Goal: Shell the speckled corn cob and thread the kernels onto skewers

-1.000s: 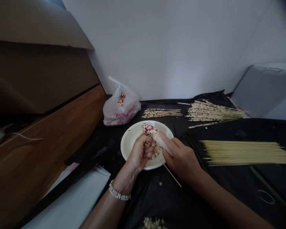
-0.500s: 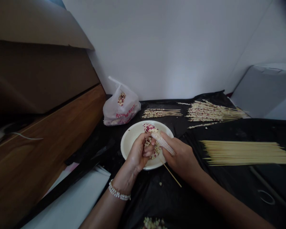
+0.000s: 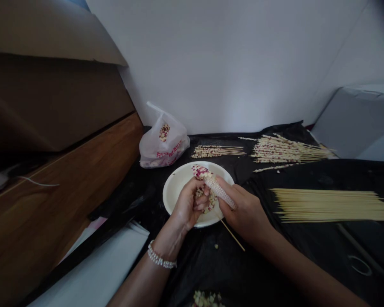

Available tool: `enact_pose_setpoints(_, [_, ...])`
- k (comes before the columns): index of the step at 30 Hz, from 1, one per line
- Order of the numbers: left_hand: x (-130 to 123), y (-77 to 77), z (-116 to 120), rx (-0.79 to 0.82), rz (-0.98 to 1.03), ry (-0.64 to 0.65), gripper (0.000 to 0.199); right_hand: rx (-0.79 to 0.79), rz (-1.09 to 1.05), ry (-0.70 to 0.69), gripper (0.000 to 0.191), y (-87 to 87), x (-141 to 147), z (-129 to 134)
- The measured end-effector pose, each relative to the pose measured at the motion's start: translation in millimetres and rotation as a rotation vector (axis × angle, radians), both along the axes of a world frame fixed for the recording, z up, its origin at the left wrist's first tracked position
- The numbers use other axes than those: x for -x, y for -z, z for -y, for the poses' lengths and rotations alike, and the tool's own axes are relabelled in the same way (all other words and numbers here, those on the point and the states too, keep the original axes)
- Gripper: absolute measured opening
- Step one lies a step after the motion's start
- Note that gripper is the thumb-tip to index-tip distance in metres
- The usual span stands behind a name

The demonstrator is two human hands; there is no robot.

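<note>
Over a cream bowl point(image 3: 176, 170), my right hand point(image 3: 243, 209) is wrapped round the lower end of a corn cob point(image 3: 219, 189). The cob tilts up to the left. Purple and white kernels cover its upper tip, while the lower part is stripped bare. My left hand point(image 3: 192, 202) has its fingers curled under the cob's left side, with the thumb pressed against it near the remaining kernels; anything in its palm is hidden. Loose kernels point(image 3: 212, 202) lie in the bowl below the hands. One thin skewer point(image 3: 233, 235) leans at the bowl's front rim.
Behind the bowl stands a white plastic bag point(image 3: 163, 145) holding kernels. Kernel-threaded skewers lie in a small bundle point(image 3: 211, 151) and a larger pile point(image 3: 278, 149). Bare skewers point(image 3: 326, 205) lie at right on black plastic sheeting point(image 3: 259, 273). More kernels point(image 3: 207, 299) sit at the near edge.
Both hands and the corn cob keep nearly the same pose over the bowl. The whole view has shifted very slightly.
</note>
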State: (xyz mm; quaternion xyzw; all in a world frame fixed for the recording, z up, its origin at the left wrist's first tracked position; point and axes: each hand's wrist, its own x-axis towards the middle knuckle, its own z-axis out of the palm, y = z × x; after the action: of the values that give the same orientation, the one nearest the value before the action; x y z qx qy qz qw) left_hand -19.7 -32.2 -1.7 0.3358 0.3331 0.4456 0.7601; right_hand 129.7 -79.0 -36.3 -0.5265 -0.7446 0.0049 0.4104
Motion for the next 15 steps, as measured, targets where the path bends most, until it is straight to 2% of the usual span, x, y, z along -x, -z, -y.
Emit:
enact_pose_setpoints(4, [-1.0, -2.5, -0.6, -0.015, -0.042, 0.004, 0.031, 0.036, 0.057, -0.027, 0.047, -7.7, -1.6, 3.0])
enact_pose_setpoints(8, [-0.7, -6.3, -3.5, 0.028, -0.047, -0.049, 0.028, 0.036, 0.185, -0.067, 0.053, -22.0, -13.5, 3.0])
enact_pose_setpoints(10, [1.2, -7.4, -6.2, 0.035, -0.013, -0.101, 0.022, -0.026, 0.211, -0.072, 0.055, -30.3, -25.7, 4.8])
enact_pose_setpoints(12, [3.8, -7.6, -9.0, 0.043, 0.006, -0.122, 0.019, -0.11, 0.199, -0.018, 0.053, -39.3, -39.4, 14.5])
enact_pose_setpoints(15, [6.9, -7.4, -11.6, 0.046, 0.016, -0.123, 0.02, -0.279, 0.208, 0.079, 0.047, -50.6, -51.1, 49.8])
